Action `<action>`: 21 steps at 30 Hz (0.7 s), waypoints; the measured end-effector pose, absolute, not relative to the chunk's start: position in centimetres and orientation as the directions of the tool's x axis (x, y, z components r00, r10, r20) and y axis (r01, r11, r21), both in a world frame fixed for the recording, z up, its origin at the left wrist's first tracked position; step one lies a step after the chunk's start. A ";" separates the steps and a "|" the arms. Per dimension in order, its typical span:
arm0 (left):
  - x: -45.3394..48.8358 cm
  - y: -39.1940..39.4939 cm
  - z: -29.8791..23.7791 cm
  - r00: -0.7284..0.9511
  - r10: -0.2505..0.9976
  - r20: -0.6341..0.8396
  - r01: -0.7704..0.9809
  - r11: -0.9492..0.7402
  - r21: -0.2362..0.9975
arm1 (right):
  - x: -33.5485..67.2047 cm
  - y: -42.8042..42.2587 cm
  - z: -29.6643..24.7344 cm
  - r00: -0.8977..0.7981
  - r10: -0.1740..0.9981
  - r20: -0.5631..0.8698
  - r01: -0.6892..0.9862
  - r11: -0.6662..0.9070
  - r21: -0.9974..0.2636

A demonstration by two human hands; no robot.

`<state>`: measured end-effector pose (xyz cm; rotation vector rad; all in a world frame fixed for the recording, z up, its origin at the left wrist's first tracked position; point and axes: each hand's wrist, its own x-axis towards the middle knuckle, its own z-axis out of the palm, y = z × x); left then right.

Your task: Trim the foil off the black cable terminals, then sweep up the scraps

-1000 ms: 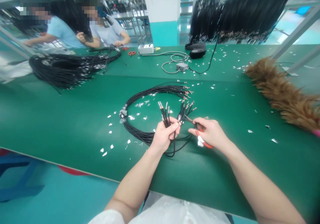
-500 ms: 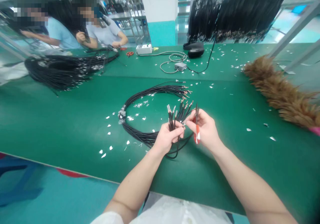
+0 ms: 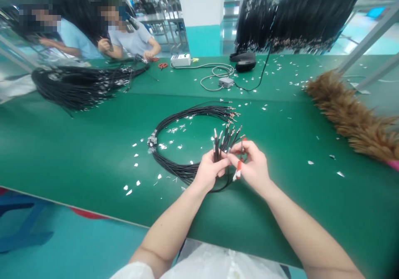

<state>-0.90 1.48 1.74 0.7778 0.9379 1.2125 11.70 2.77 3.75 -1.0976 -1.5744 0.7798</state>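
Several black cables stand upright in my left hand (image 3: 210,169), their pale tips pointing away from me. They belong to a curved bundle of black cables (image 3: 174,166) on the green table, gathered at its bend by a clear wrap (image 3: 152,141). My right hand (image 3: 254,164) is closed around small scissors with red handles (image 3: 239,170). Its thumb and forefinger pinch close to the left fingertips, at the cable ends; what lies in the pinch is too small to make out. More loose cable ends (image 3: 230,133) with coppery tips fan out just beyond both hands.
White scraps (image 3: 138,183) litter the green table (image 3: 93,146). At the far side lie another black cable pile (image 3: 71,83), a white box (image 3: 181,60), a grey connector (image 3: 226,82) and red-handled scissors (image 3: 162,65). A brown feather duster (image 3: 349,117) lies right. Two people sit far left.
My right hand has moved slightly left, closer to my left hand, and the scissors have tilted. The held cable tips have shifted a little right. The bundle on the table stays put.
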 end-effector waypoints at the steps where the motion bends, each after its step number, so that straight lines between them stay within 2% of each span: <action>1: -0.9 1.5 1.7 0.081 0.982 -0.170 -0.406 0.188 0.894 | 11.6 2.6 3.9 -0.066 0.918 0.391 0.319 0.390 -0.864; 3: -1.0 1.4 1.7 0.089 0.983 -0.159 -0.397 0.181 0.900 | 11.5 2.5 4.1 -0.065 0.916 0.396 0.339 0.393 -0.855; 7: -1.3 1.2 1.9 0.176 0.977 -0.122 -0.407 0.185 0.895 | 11.6 3.2 3.6 -0.095 0.958 0.270 0.083 0.278 -0.957; 10: -1.4 1.2 2.1 0.228 0.969 -0.092 -0.420 0.183 0.889 | 11.9 4.0 2.5 -0.066 0.979 0.193 -0.010 0.193 -0.981; 12: -1.5 1.3 2.2 0.190 0.978 -0.089 -0.443 0.166 0.881 | 12.0 4.2 1.8 -0.076 0.989 0.130 -0.054 0.127 -0.990; 16: -1.4 1.6 2.0 0.048 0.992 -0.115 -0.491 0.124 0.862 | 11.8 3.4 1.1 -0.231 0.972 0.032 -0.178 -0.010 -0.984; 21: -1.5 1.5 2.0 0.071 0.991 -0.109 -0.431 0.129 0.893 | 11.4 2.5 1.3 -0.296 0.955 0.014 -0.188 -0.044 -0.981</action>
